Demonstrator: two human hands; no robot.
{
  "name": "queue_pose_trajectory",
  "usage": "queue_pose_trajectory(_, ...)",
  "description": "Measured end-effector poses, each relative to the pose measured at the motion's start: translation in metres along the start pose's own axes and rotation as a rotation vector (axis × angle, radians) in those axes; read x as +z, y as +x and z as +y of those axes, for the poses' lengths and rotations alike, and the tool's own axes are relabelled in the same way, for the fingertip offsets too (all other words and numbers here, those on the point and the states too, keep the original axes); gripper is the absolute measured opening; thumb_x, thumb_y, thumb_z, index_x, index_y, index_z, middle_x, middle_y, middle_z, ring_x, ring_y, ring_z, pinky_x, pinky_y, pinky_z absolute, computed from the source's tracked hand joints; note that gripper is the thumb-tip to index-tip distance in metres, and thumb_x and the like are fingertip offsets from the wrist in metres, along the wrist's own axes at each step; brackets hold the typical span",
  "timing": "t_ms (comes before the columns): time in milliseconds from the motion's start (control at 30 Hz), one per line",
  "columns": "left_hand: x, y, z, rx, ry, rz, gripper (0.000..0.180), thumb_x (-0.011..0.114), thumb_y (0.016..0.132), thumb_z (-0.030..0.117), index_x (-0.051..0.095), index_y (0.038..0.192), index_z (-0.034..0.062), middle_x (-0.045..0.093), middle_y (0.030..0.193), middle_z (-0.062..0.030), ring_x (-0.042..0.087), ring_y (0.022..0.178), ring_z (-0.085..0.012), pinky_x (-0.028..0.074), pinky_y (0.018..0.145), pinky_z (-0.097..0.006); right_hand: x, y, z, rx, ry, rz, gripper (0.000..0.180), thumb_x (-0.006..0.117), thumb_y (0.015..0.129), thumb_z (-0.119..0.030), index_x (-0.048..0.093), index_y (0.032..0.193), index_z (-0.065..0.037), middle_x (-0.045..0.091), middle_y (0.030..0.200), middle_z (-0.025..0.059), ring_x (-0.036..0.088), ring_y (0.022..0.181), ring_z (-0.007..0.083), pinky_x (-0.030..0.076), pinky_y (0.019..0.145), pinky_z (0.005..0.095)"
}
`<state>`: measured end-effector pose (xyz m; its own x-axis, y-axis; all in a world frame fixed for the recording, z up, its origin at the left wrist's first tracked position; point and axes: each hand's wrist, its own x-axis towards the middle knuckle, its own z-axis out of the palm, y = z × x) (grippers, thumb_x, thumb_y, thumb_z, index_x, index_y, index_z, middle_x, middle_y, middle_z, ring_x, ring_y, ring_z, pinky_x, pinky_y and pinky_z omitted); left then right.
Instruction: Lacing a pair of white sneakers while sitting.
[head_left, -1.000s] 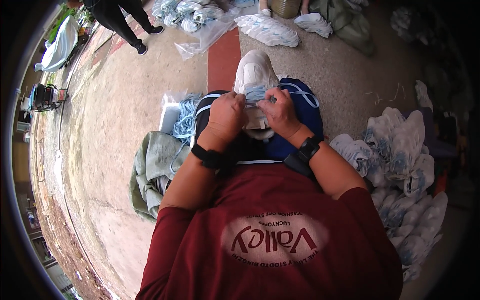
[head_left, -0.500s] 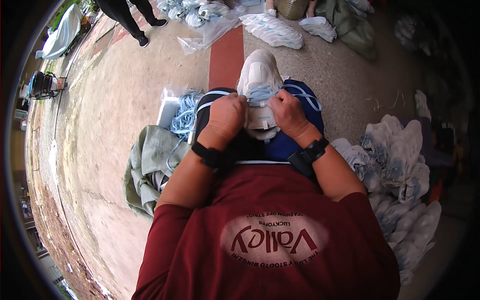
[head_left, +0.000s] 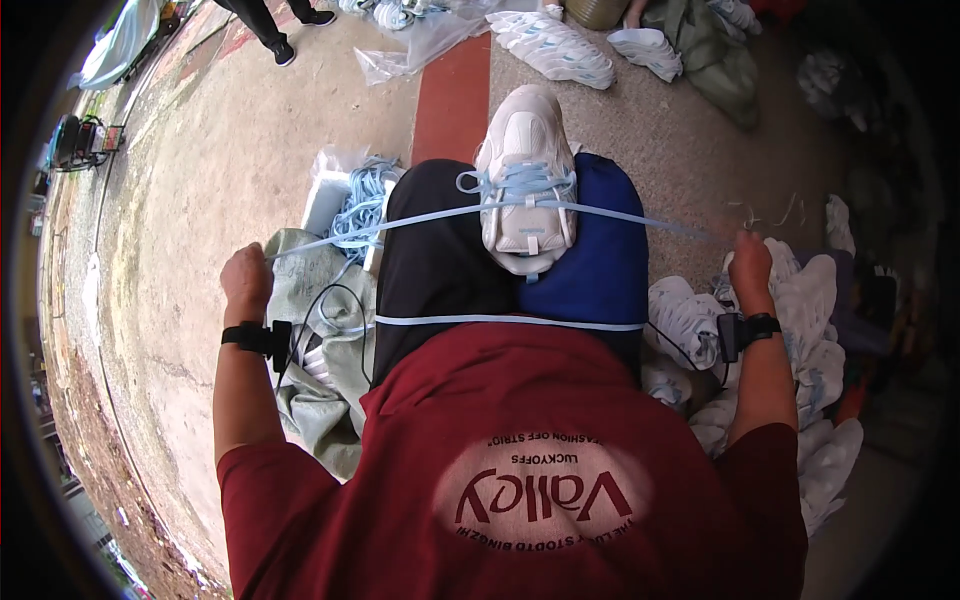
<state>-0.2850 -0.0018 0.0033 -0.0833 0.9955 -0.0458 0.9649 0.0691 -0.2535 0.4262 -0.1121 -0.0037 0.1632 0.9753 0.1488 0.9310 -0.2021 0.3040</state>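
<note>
Seen from above, a person in a dark red shirt [head_left: 560,395] has a white shoe [head_left: 530,125] on their lap, its toe pointing to 12 o'clock; all clock directions here are taken from that shoe. A pale blue lace [head_left: 425,215] is threaded across its front and stretches out nearly straight to both sides. The left hand [head_left: 247,275], between 8 and 9 o'clock, is a fist clamped on one end of the lace. The right hand [head_left: 750,265], between 3 and 4 o'clock, is also closed on the lace, which blurs near the fingers. The hands are well apart. Under the shoe are a black trouser leg [head_left: 430,260] and a blue cloth [head_left: 610,260]. At 9 o'clock sits a tangle of blue laces [head_left: 365,205]; at 8, a grey-green cloth [head_left: 350,420]. More white shoes are heaped at 4 o'clock [head_left: 815,300], and a row of white shoes [head_left: 550,50] lies near 12. Another person's feet [head_left: 283,50] stand near 10.
</note>
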Motion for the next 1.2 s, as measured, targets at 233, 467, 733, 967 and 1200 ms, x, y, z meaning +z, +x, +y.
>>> queue_pose_trajectory(233, 0.049, -0.015, -0.002, -0.055, -0.222, 0.005, 0.025, 0.051, 0.073, 0.000, 0.064, 0.093, 0.0087, 0.062, 0.092, -0.0149, 0.061, 0.086, -0.0326, 0.049, 0.072, -0.040, 0.023, 0.010, 0.005, 0.018, 0.406, -0.125, 0.012, 0.055, 0.073, -0.007, 0.058, 0.083, 0.000, 0.059, 0.078, 0.0205, 0.056, 0.079, 0.0397, 0.045, 0.069, 0.0444)
queue_pose_trajectory(467, -0.055, 0.000, 0.209, 0.423, -0.902, 0.281, 0.013, 0.063, 0.076, 0.018, 0.061, 0.075, 0.0046, 0.059, 0.078, -0.0142, 0.058, 0.074, -0.0339, 0.047, 0.065, -0.041, -0.082, 0.047, -0.224, -0.292, 0.910, 0.167, 0.010, 0.058, 0.074, -0.006, 0.057, 0.081, 0.000, 0.057, 0.074, 0.0161, 0.058, 0.070, 0.0329, 0.047, 0.062, 0.0388)
queue_pose_trajectory(733, -0.053, 0.008, 0.260, 0.508, -0.951, 0.298, 0.015, 0.060, 0.079, 0.015, 0.062, 0.078, 0.0009, 0.060, 0.072, -0.0162, 0.060, 0.069, -0.0299, 0.047, 0.064, -0.038, -0.076, 0.055, -0.262, -0.333, 0.595, 0.229, 0.011, 0.059, 0.071, -0.006, 0.060, 0.080, -0.001, 0.058, 0.076, 0.0172, 0.057, 0.069, 0.0331, 0.046, 0.058, 0.0373)
queue_pose_trajectory(967, -0.065, 0.014, 0.252, 0.413, -1.560, -0.468, 0.018, 0.059, 0.085, 0.017, 0.061, 0.076, 0.0016, 0.056, 0.065, -0.0005, 0.048, 0.059, -0.0103, 0.040, 0.057, -0.024, -0.070, 0.078, -0.231, -0.068, 1.963, -0.618, 0.011, 0.054, 0.080, -0.008, 0.056, 0.070, -0.004, 0.049, 0.063, -0.0010, 0.044, 0.061, 0.0079, 0.036, 0.056, 0.0244)
queue_pose_trajectory(1200, -0.067, 0.010, 0.255, 0.460, -1.536, -0.332, 0.015, 0.064, 0.079, 0.012, 0.053, 0.073, 0.0028, 0.050, 0.063, -0.0009, 0.047, 0.060, -0.0108, 0.040, 0.056, -0.025, -0.075, 0.076, -0.241, -0.249, 1.460, -0.261, 0.018, 0.053, 0.083, -0.010, 0.047, 0.067, -0.005, 0.042, 0.065, -0.0045, 0.037, 0.062, 0.0055, 0.033, 0.056, 0.0227)
